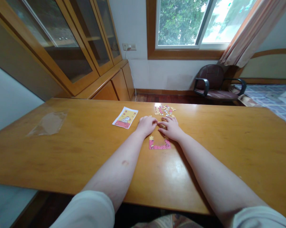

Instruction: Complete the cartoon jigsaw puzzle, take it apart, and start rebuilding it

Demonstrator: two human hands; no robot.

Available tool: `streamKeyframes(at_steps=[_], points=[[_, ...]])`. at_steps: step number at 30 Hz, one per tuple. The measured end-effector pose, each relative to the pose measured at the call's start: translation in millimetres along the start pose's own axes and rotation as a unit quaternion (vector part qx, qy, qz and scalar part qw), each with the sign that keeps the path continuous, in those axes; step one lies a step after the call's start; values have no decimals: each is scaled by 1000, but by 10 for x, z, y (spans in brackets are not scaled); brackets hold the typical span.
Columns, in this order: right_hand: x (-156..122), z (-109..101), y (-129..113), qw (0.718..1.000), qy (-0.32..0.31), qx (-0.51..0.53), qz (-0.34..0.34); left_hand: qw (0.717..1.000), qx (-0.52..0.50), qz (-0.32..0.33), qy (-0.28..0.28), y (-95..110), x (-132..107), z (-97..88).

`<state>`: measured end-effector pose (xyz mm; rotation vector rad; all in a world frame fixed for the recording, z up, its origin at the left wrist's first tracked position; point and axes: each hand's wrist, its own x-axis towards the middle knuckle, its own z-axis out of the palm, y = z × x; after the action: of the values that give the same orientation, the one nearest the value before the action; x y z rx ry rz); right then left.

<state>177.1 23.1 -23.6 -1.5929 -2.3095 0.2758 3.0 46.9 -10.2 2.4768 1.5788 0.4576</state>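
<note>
A partly joined jigsaw frame (159, 144) in pink and yellow lies on the wooden table (86, 148) in front of me. My left hand (146, 124) rests just beyond its left corner, fingers curled together at the tips. My right hand (170, 127) lies over the frame's upper right part, fingers bent and meeting the left fingertips. What the fingertips pinch is too small to make out. A heap of several loose puzzle pieces (165, 110) sits just beyond both hands. A picture card (125, 117) showing the finished image lies to the left.
A clear plastic bag (48, 123) lies flat at the table's left. A wooden cabinet with glass doors (69, 47) stands along the left wall. Beyond the table's far edge, a dark armchair (213, 83) sits under the window.
</note>
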Motion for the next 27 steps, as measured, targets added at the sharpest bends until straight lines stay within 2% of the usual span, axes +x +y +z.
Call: streamKeyframes(at_steps=[6, 15, 27], points=[[25, 41, 37, 999, 35, 11, 18, 1000, 21, -1, 5, 1, 8, 17], [37, 71, 74, 998, 38, 21, 41, 1000, 24, -1, 8, -14, 7, 21], [36, 75, 70, 998, 45, 31, 29, 999, 30, 7, 12, -18, 4, 25]])
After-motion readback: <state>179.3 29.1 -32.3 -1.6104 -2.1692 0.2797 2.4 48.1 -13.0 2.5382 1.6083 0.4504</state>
